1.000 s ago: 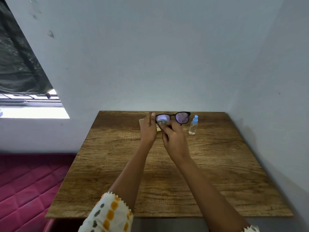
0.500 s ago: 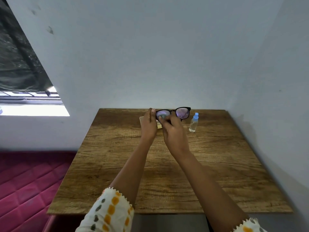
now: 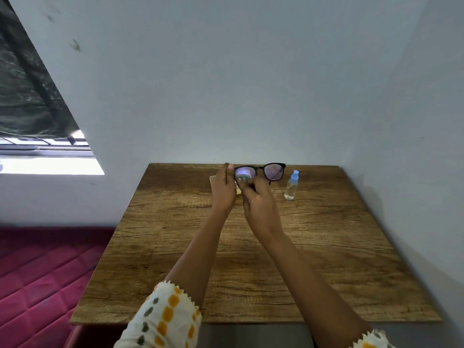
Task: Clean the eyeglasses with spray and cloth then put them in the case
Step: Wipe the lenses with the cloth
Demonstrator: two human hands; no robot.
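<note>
Black-framed eyeglasses (image 3: 273, 171) are held up over the far part of the wooden table (image 3: 326, 247). My left hand (image 3: 223, 189) grips the frame at its left end. My right hand (image 3: 259, 204) pinches a small pale green cloth (image 3: 243, 177) against the left lens. A small clear spray bottle (image 3: 291, 185) with a blue cap stands upright on the table just right of the glasses. A beige case (image 3: 213, 180) lies behind my left hand, mostly hidden.
The table stands in a corner, with grey walls (image 3: 251, 84) behind and to its right. A red quilted mattress (image 3: 45, 277) lies lower at the left. A window (image 3: 50, 164) is at the far left.
The glasses and both hands have stayed near the table's far edge. My right hand's fingers have shifted slightly on the left lens with the cloth.
</note>
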